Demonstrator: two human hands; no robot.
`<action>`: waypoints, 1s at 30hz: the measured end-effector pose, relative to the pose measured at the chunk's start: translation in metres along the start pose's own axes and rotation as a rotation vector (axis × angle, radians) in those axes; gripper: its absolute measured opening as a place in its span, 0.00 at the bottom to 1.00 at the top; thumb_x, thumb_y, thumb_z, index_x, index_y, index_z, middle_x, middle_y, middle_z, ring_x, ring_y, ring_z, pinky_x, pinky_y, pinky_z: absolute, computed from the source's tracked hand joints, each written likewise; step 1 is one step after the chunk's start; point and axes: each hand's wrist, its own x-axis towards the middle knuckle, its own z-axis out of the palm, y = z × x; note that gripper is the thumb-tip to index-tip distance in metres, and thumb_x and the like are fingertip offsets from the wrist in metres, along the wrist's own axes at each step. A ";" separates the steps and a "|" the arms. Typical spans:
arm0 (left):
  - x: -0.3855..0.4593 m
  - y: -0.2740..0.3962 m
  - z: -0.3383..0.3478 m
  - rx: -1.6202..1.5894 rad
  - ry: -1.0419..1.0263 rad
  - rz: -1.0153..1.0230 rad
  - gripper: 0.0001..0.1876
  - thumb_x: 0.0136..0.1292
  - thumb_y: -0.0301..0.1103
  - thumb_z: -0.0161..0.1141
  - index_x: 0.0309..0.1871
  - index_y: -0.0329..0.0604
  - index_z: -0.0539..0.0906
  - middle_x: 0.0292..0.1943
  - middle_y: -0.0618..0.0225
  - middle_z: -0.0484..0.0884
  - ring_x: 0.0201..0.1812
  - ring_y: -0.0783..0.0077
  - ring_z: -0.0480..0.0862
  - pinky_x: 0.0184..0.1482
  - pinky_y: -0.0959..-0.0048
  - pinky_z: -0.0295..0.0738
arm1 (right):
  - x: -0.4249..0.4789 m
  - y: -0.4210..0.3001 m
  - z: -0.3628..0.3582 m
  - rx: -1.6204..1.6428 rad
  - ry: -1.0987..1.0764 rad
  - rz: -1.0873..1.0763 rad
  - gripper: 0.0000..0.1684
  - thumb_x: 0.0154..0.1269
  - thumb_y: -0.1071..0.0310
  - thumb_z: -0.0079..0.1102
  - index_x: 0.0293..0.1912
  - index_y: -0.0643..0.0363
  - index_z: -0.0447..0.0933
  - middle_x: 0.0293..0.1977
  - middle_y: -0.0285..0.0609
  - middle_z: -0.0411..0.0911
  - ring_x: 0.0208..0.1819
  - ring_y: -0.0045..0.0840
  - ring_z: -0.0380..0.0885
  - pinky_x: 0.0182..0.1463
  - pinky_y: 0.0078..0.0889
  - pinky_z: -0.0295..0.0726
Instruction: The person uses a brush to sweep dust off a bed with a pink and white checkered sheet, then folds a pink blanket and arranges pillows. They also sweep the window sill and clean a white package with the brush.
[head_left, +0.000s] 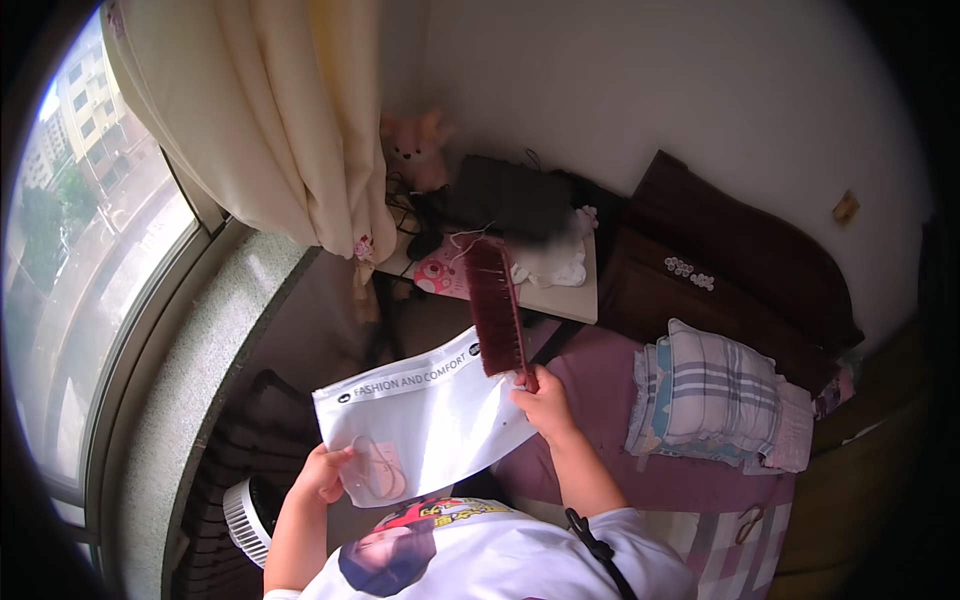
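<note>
A frosted plastic zip bag (420, 420) with printed writing along its top band spans the gap between my hands. My left hand (324, 472) pinches its lower left side. Inside the bag, near that corner, a pinkish tag and a loop of cord (384, 469) show through. My right hand (546, 405) grips the handle of a dark red bed brush (495, 311) and also pinches the bag's right edge. The brush points away from me, its bristles facing left. Its far end overlaps the view of the desk.
A desk (559, 300) at the back holds a plush toy (420, 154), a dark box-like object (514, 196), cables and a mouse (425, 245). Stacked pillows (716, 390) lie on the bed (585, 465), right. A fan (247, 517), radiator (217, 450) and stone windowsill (217, 337) are left.
</note>
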 end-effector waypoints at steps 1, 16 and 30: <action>-0.002 0.010 0.021 -0.023 -0.028 0.000 0.16 0.62 0.24 0.48 0.54 0.35 0.69 0.44 0.58 0.77 0.45 0.60 0.79 0.48 0.60 0.74 | -0.001 -0.010 -0.002 0.014 0.020 0.007 0.11 0.46 0.79 0.57 0.31 0.57 0.68 0.21 0.26 0.63 0.20 0.09 0.60 0.22 0.13 0.57; 0.110 0.018 0.206 -0.184 -0.590 -0.055 0.12 0.56 0.29 0.59 0.43 0.35 0.78 0.40 0.59 0.81 0.38 0.65 0.80 0.43 0.68 0.76 | 0.048 -0.055 -0.022 0.396 -0.841 0.162 0.09 0.58 0.70 0.55 0.29 0.55 0.63 0.18 0.26 0.62 0.15 0.08 0.60 0.18 0.14 0.56; 0.135 0.091 0.249 -0.315 -0.325 0.199 0.24 0.50 0.16 0.54 0.53 0.37 0.71 0.46 0.59 0.78 0.48 0.59 0.78 0.54 0.61 0.71 | 0.150 0.005 -0.113 0.717 -0.110 0.014 0.12 0.52 0.81 0.54 0.36 0.57 0.67 0.20 0.31 0.66 0.16 0.17 0.66 0.23 0.22 0.71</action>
